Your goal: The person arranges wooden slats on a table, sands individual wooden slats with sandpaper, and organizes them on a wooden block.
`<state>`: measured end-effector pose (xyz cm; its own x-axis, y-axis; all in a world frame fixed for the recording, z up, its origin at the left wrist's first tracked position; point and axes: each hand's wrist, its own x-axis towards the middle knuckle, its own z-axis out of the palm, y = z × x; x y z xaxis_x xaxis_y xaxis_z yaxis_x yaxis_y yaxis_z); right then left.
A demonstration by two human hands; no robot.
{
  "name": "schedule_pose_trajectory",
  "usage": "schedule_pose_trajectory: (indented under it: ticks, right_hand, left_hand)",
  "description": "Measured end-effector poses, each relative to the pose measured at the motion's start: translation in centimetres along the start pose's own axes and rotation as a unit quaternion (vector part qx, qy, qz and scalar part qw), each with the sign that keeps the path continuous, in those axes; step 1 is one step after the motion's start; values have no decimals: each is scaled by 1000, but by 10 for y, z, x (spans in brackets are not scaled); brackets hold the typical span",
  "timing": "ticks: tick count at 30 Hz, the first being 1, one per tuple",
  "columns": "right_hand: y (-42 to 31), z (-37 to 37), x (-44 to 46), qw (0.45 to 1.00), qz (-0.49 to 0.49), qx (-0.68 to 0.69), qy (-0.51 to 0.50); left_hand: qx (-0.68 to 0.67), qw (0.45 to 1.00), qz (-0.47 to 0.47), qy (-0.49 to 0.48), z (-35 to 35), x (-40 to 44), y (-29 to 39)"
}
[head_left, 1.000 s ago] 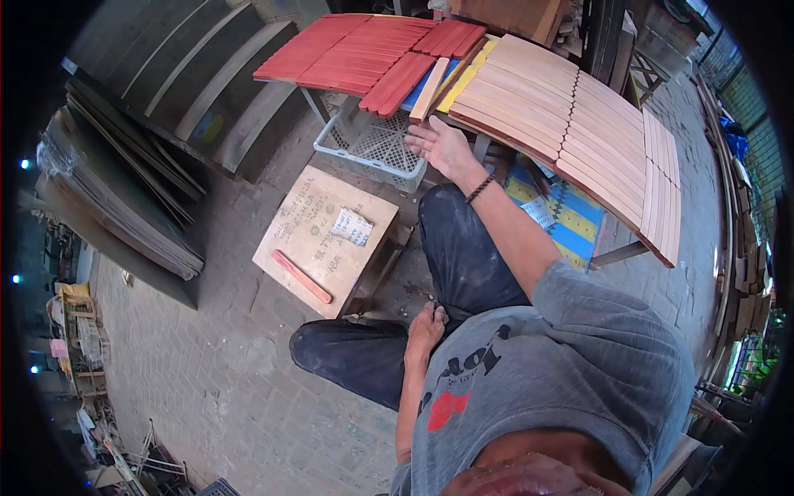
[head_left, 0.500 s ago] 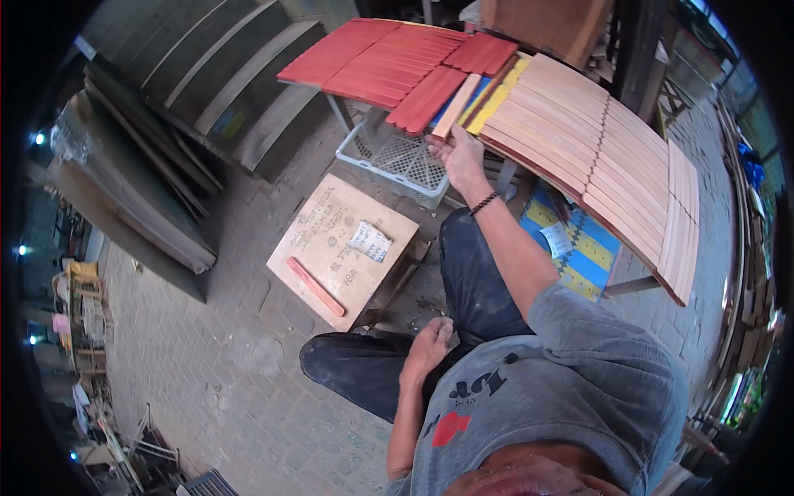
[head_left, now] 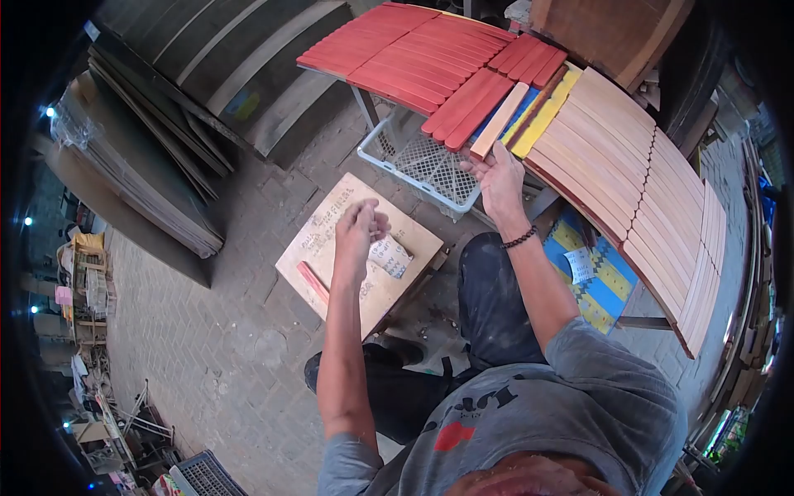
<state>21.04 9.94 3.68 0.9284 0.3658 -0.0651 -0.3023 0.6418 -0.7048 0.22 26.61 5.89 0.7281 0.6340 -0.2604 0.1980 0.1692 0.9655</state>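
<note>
My right hand, with a dark bracelet on its wrist, is at the near end of a pale wooden stick. The thumb lies on one side of that end and the fingers on the other. The stick rests between red slats and a yellow strip on the long bench. Over the low wooden board, my left hand hovers with loosely bent fingers apart and nothing visible in them. A red stick lies on the board, partly behind my left forearm, beside a printed paper packet.
Under the bench stands a white plastic crate. Rows of pale slats cover the bench's right part. A blue and yellow panel is below them. Large curved sheets lean at the left, near dark curved steps.
My left hand has risen from my lap to above the low board. My right hand has moved from just below the pale stick to its near end. The view has shifted.
</note>
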Motion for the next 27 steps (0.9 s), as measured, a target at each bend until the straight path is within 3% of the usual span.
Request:
schedule_pose_trajectory:
  ticks: [5, 11, 15, 17, 21, 27]
  right_hand:
    - [3, -1, -1, 1000, -15, -1, -1]
    - [1, -1, -5, 1000, -12, 3, -17]
    - [7, -10, -18, 996, 62, 40, -58]
    - [9, -11, -32, 982, 147, 72, -91]
    - [2, -7, -47, 988, 121, -6, -91]
    - [-5, -13, -41, 988, 122, -16, -94]
  left_hand:
    - [-68, 997, -20, -13, 18, 73, 18]
    - [-90, 995, -12, -44, 51, 103, 36]
    - [-100, 992, -34, -73, 82, 98, 46]
    - [-74, 990, -45, -112, 96, 99, 45]
    - [-27, 998, -1, -65, 125, 92, 46]
    - [-45, 999, 18, -24, 144, 90, 55]
